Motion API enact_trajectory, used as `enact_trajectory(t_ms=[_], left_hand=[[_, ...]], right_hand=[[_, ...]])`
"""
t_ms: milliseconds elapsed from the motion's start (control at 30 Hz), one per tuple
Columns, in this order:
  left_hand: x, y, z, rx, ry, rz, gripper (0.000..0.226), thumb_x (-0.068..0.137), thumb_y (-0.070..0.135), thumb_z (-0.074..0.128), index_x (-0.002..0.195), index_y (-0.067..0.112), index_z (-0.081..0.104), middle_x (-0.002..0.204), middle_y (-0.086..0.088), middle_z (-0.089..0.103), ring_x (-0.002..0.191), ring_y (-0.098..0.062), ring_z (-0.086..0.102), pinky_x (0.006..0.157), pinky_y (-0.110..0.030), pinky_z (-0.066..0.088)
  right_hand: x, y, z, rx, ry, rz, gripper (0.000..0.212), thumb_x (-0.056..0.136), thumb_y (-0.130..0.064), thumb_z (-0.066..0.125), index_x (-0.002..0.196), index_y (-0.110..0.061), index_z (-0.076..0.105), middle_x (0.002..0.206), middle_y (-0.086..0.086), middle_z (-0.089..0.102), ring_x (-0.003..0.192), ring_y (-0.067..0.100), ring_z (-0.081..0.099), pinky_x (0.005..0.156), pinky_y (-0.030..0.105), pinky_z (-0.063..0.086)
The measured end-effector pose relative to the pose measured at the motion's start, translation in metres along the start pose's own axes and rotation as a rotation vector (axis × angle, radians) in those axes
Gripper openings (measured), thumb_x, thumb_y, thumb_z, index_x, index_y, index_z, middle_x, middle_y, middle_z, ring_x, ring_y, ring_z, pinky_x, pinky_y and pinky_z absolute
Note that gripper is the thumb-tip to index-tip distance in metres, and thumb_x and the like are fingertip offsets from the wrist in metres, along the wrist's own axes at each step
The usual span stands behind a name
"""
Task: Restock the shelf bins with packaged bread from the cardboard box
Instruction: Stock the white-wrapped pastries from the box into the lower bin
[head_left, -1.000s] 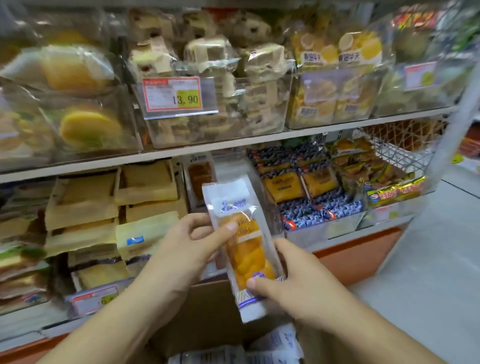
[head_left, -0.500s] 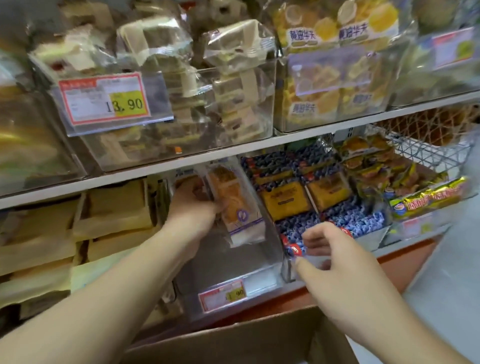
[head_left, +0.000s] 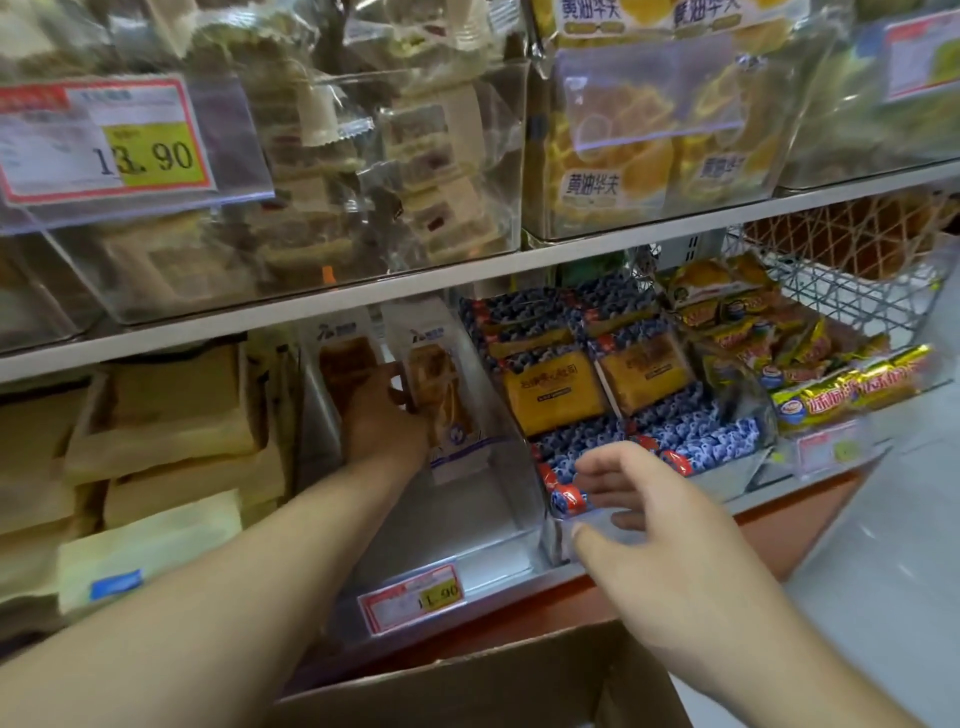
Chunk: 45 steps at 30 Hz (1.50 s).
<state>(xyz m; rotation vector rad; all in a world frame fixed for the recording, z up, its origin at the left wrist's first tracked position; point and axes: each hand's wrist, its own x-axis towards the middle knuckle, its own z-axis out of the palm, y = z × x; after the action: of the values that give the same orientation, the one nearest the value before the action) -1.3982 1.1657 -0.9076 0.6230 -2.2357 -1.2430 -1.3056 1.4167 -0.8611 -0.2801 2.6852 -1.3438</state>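
Deep inside the clear bin (head_left: 498, 519), at arm's reach on the lower shelf (head_left: 571, 577), the left hand (head_left: 382, 421) grips a bread packet (head_left: 441, 400) by its long edge, fingers curled behind it, thumb side forward. Packet stands nearly upright, leaning back against a second packet (head_left: 340, 358) of the same kind just behind the hand.

Right hand (head_left: 660, 525) is spread and loose, holding nothing, fingertips touching the front corner of the next bin over, the one with the blue-patterned packs (head_left: 691, 441).

Handling, as I judge it: light, soft loaf sealed in thin glossy film with a white printed band at each end. Film looks slick and crinkly; bread would dent under a hard squeeze. Best taken by the sides or by the flat sealed end, light pressure only.

Bin walls are hard, transparent plastic, sloped at the front, with a red and yellow price tag (head_left: 413, 597) clipped on. Left of the left hand, pale, flat, square-cut packs (head_left: 171, 410) lie stacked.

Below both wrists, the brown flap of the cardboard box (head_left: 467, 686) shows, matte and stiff; its contents are out of sight.
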Motion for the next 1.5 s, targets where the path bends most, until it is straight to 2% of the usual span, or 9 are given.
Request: enact_trajectory(t_ms=[133,467,567,667,733,800,900,1167,1500], left_hand=[[0.000,-0.002,0.000,0.026,-0.033,-0.008,0.048,0.087,0.021,0.082,0.130,0.023,0.060,0.105,0.002,0.065,0.093,-0.016,0.063,0.082,-0.036,0.060],[0.016,-0.006,0.001,0.008,-0.073,-0.036,0.039,0.079,0.008,0.087,0.104,0.024,0.062,0.098,0.003,0.067,0.091,-0.024,0.069,0.076,-0.045,0.064],[0.016,-0.012,0.004,0.050,0.005,0.013,0.048,0.078,0.013,0.089,0.112,0.023,0.057,0.113,0.000,0.061,0.101,-0.022,0.063,0.080,-0.036,0.056],[0.009,-0.019,0.007,0.124,0.012,0.110,0.066,0.078,0.015,0.088,0.130,0.028,0.050,0.128,-0.002,0.054,0.101,-0.022,0.065,0.088,-0.041,0.058],[0.006,-0.021,0.007,0.221,-0.045,0.177,0.083,0.078,0.013,0.087,0.146,0.034,0.044,0.145,-0.005,0.045,0.125,-0.028,0.056,0.106,-0.036,0.049],[0.004,-0.023,0.005,0.316,-0.136,0.205,0.102,0.076,0.015,0.089,0.159,0.034,0.033,0.155,-0.007,0.032,0.138,-0.029,0.043,0.107,-0.024,0.037],[0.002,-0.026,0.007,0.437,-0.204,0.226,0.121,0.070,0.023,0.093,0.164,0.035,0.018,0.158,-0.006,0.020,0.141,-0.034,0.040,0.112,-0.033,0.043],[0.009,-0.025,0.016,0.598,-0.102,0.315,0.118,0.065,0.029,0.096,0.161,0.030,0.028,0.149,-0.008,0.030,0.134,-0.038,0.040,0.107,-0.040,0.042],[0.027,-0.022,0.022,0.751,0.009,0.316,0.122,0.065,0.034,0.096,0.161,0.036,0.021,0.153,-0.015,0.019,0.139,-0.044,0.026,0.112,-0.053,0.036]], right_hand=[[-0.001,0.003,0.001,-0.036,-0.042,0.011,0.041,0.097,-0.028,0.071,0.125,-0.048,0.049,0.126,-0.033,0.055,0.084,-0.011,0.060,0.064,0.007,0.043],[-0.004,0.003,0.000,-0.042,-0.037,-0.033,0.034,0.097,-0.026,0.069,0.119,-0.044,0.049,0.121,-0.028,0.057,0.105,-0.010,0.052,0.078,0.012,0.040],[-0.003,0.001,0.001,-0.050,-0.037,-0.045,0.035,0.097,-0.027,0.069,0.118,-0.045,0.048,0.122,-0.027,0.056,0.109,-0.006,0.053,0.084,0.014,0.040],[-0.003,0.000,0.001,-0.051,-0.038,-0.052,0.034,0.097,-0.027,0.069,0.116,-0.045,0.048,0.121,-0.027,0.056,0.110,-0.007,0.052,0.086,0.015,0.039],[-0.004,-0.001,0.001,-0.054,-0.040,-0.053,0.034,0.097,-0.027,0.069,0.116,-0.046,0.048,0.121,-0.027,0.056,0.110,-0.007,0.052,0.083,0.014,0.039],[-0.004,-0.002,0.001,-0.067,-0.044,-0.058,0.034,0.098,-0.028,0.067,0.118,-0.046,0.047,0.121,-0.029,0.054,0.110,-0.007,0.052,0.081,0.013,0.040],[-0.006,-0.001,-0.001,-0.092,-0.040,-0.060,0.034,0.099,-0.028,0.066,0.119,-0.047,0.046,0.120,-0.032,0.053,0.106,-0.011,0.050,0.072,0.009,0.041],[-0.003,0.006,-0.001,-0.127,-0.034,-0.078,0.031,0.099,-0.030,0.065,0.117,-0.046,0.047,0.117,-0.032,0.053,0.107,-0.008,0.051,0.074,0.010,0.041],[-0.001,0.008,0.000,-0.141,-0.042,-0.072,0.032,0.099,-0.030,0.066,0.117,-0.047,0.046,0.114,-0.033,0.051,0.107,-0.009,0.050,0.071,0.008,0.041]])
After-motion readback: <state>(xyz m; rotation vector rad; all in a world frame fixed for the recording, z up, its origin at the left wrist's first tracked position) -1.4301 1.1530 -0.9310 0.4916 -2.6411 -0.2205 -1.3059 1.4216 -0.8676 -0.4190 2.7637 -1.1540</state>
